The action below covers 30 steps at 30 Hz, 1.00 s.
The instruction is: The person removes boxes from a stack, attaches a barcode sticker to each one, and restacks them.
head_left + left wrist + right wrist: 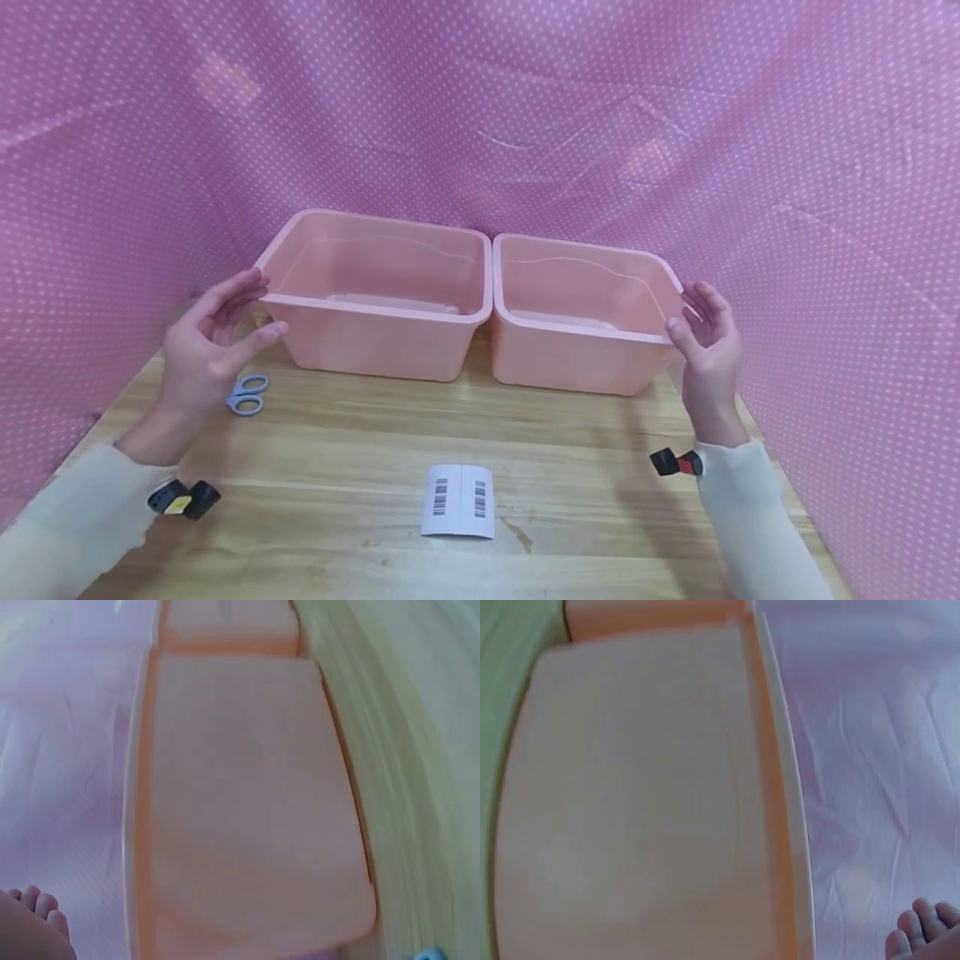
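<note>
Pink rectangular plastic left bin (367, 343) and matching right bin (573, 364) abut near worktop's (337, 433) far edge. My left hand (201, 357) and right hand (708, 350) flank them, fingers loosely extended, gripping nothing. Uneven pushing could skew them.

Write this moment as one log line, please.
left hand: beside left bin; right hand: beside right bin; scissors, barcoded paper: on table

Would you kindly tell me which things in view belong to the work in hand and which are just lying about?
Seemingly in use:
left bin, left hand at its outer end
right bin, right hand at its outer end

Apparently just lying about:
scissors, near the left hand
paper with barcodes, on the table
</note>
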Available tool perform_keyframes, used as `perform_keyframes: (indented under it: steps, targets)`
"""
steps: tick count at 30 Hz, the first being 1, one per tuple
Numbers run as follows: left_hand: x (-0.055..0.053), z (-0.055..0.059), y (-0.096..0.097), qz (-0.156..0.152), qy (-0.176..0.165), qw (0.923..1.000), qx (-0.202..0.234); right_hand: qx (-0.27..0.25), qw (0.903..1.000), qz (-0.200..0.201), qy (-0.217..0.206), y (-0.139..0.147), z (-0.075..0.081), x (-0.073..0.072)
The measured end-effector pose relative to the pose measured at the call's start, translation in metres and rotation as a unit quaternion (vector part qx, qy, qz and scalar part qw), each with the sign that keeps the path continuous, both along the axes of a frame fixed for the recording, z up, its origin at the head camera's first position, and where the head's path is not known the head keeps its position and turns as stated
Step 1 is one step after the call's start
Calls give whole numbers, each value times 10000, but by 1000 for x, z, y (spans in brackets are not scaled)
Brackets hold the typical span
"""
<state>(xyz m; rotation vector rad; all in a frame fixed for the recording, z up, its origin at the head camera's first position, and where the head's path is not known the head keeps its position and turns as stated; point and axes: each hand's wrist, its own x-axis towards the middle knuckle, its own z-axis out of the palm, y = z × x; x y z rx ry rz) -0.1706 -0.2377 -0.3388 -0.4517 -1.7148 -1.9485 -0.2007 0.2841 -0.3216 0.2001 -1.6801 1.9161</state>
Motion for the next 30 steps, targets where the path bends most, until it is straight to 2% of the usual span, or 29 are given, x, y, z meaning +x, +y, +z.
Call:
perform_keyframes:
  steps: [3, 5, 7, 9, 11, 14, 16, 19, 23, 27, 30]
  targets:
    - [12, -3, 13, -221, 70, 9996, -168, 51, 9991, 345, 230, -17, -6, 11]
    - [22, -7, 22, -328, -150, 9976, -589, 132, 9973, 635, 356, -28, -11, 18]
    - [32, -13, 33, -400, -550, 9905, -1194, 244, 9940, 991, 386, -41, -15, 25]
    - [41, -20, 45, -480, -974, 9768, -1845, 445, 9894, 1338, 332, -53, -19, 32]
    - [47, -28, 57, -570, -1383, 9580, -2445, 732, 9838, 1622, 198, -64, -23, 37]
    - [50, -37, 76, -671, -1759, 9347, -3015, 1339, 9703, 2013, -96, -79, -30, 43]
    - [48, -42, 88, -732, -2007, 9207, -3266, 1818, 9575, 2220, -277, -89, -35, 45]
    - [43, -49, 103, -846, -2235, 9049, -3523, 2525, 9330, 2490, -611, -104, -45, 45]
    - [34, -58, 120, -1058, -2462, 8848, -3811, 3478, 8881, 2794, -1108, -120, -59, 41]
    - [27, -65, 129, -1296, -2683, 8654, -4028, 4351, 8274, 3150, -1641, -133, -71, 36]
    - [23, -69, 133, -1489, -2676, 8561, -4164, 4905, 7803, 3386, -1892, -140, -77, 35]
